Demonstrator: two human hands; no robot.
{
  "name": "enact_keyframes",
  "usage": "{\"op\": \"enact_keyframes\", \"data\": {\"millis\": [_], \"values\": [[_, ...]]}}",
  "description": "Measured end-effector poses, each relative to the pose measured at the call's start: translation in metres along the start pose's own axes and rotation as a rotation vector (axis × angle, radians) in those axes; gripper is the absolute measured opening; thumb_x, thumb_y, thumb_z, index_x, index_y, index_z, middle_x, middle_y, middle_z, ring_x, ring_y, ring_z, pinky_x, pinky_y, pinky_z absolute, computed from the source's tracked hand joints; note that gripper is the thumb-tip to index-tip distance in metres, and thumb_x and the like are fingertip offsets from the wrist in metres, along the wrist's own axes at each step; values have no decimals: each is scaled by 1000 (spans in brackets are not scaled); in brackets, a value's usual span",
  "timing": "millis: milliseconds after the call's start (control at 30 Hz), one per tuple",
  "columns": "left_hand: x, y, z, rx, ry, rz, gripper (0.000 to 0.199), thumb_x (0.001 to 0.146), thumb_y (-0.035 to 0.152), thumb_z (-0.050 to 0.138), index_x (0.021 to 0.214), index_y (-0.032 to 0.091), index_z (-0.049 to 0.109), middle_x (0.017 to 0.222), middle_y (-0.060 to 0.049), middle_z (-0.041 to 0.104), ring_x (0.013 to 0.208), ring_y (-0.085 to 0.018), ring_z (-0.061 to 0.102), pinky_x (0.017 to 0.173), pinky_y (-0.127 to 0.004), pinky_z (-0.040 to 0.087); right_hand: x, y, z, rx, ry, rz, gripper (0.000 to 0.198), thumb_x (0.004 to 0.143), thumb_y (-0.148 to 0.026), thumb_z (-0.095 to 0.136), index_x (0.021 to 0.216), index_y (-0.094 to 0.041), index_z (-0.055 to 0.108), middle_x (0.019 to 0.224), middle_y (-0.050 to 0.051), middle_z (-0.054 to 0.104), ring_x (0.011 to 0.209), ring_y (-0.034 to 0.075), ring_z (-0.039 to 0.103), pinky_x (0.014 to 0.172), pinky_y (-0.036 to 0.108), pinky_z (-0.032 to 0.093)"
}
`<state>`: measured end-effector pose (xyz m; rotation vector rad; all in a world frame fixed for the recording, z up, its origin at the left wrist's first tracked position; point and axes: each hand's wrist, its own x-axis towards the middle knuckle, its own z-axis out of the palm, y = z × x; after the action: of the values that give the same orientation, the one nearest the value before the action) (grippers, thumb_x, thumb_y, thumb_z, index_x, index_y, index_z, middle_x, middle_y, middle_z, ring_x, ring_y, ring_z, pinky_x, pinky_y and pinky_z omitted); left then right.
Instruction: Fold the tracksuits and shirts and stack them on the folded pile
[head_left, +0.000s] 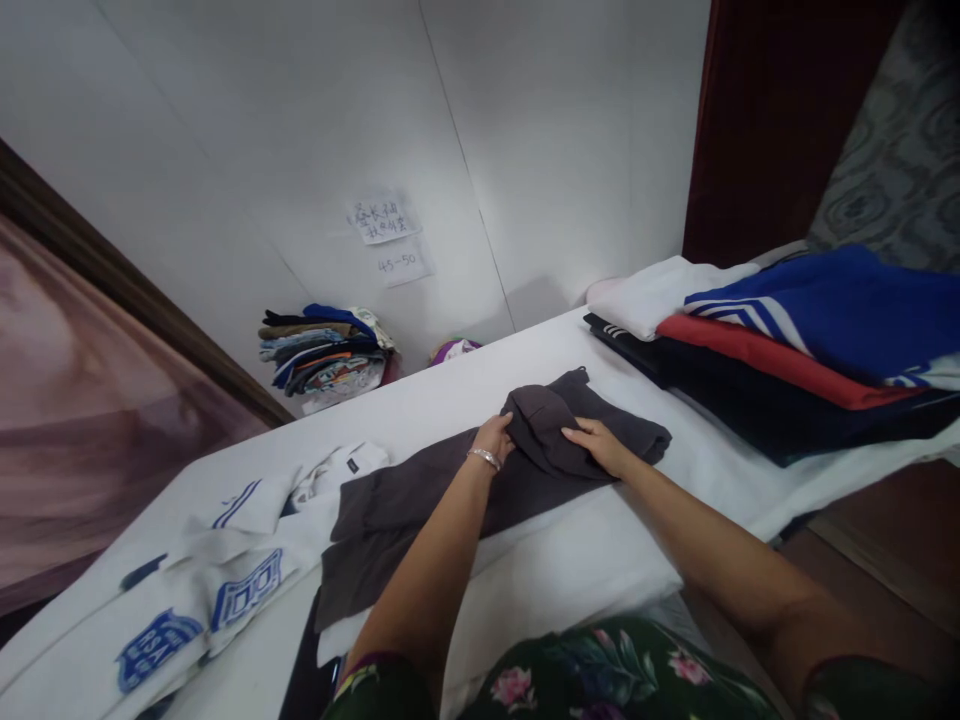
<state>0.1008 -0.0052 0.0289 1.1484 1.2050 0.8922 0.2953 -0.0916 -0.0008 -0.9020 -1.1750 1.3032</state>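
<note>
Dark grey trousers point(435, 480) lie lengthwise across the table, their two leg ends towards the left. A part near the waist end is bunched and folded over. My left hand point(495, 440), with a silver bracelet at the wrist, pinches the left edge of this fold. On its right side, my right hand point(600, 445) grips the cloth with the thumb on top; the fingers underneath are partly hidden. Beneath the trousers and nearer to me lies a folded white cloth point(577, 560).
White shirts with blue prints point(251, 590) lie at the left. A heap of blue, red, black and white clothes point(795, 340) fills the right end. Behind the white table point(517, 360) stands a stack of folded clothes point(326, 350) by the wall, below paper notes point(386, 220).
</note>
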Motion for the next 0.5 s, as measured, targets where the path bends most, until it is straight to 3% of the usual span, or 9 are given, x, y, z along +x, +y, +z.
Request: {"op": "enact_keyframes", "data": {"millis": [167,267,367,500], "values": [[-2,12,-6,-558,-224,19,30,72,21,48,97,13,62,91,-10,71,94,-21,66,88,-38,49,-1,-18,11,-226,146,-223,37,79,-44,62,111,-25,69,110,1,68,106,26,60,98,43,43],[-1,7,-12,-534,-156,-127,34,72,19,46,101,14,61,95,-9,71,95,-20,66,86,-38,50,7,-26,21,-263,257,-323,36,81,-42,59,112,-27,68,114,-1,66,111,24,58,103,43,40],[0,-1,-10,-467,-81,-231,29,75,21,45,99,15,60,93,-9,71,90,-20,67,81,-36,51,17,-35,31,-312,259,-376,36,83,-39,55,114,-26,66,115,-2,66,113,23,57,105,41,38],[6,3,-7,-383,-96,-56,28,84,28,41,98,14,61,97,-10,70,87,-18,66,81,-34,51,24,-48,48,-522,180,-536,37,89,-32,46,121,-26,62,120,0,63,115,20,55,104,37,38]]}}
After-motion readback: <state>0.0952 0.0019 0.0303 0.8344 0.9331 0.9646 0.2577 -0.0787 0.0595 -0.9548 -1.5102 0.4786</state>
